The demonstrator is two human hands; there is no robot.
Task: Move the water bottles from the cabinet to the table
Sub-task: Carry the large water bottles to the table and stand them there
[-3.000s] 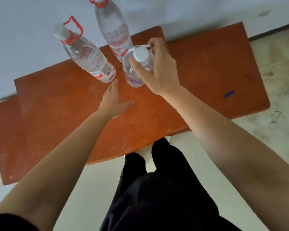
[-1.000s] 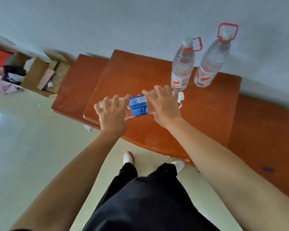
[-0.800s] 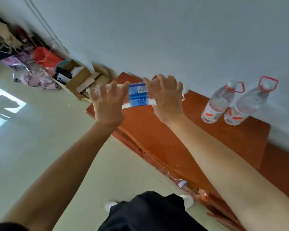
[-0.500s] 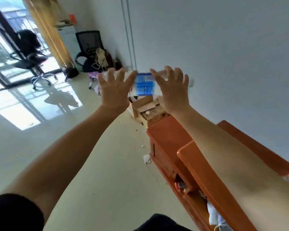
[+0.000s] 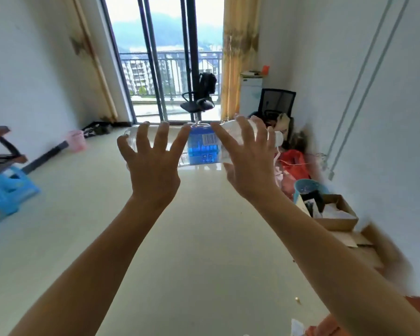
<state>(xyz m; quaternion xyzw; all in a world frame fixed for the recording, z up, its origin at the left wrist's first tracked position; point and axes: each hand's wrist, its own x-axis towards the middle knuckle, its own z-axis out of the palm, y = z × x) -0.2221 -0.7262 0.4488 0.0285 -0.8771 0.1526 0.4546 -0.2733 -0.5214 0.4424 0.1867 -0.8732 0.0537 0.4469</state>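
Above floor (image 5: 204, 251), L hand (image 5: 153, 170) & R hand (image 5: 249, 166) both grip water bottle (image 5: 203, 149), held horiz. btw them.

Clear plastic bottle (image 5: 204, 146); glossy floor (image 5: 204, 238)

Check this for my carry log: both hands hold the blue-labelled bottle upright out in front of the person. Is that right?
Not upright. The head view shows the blue-labelled bottle lying on its side, cap toward the right. The rest stands: the left hand and right hand both hold it out in front of the person.
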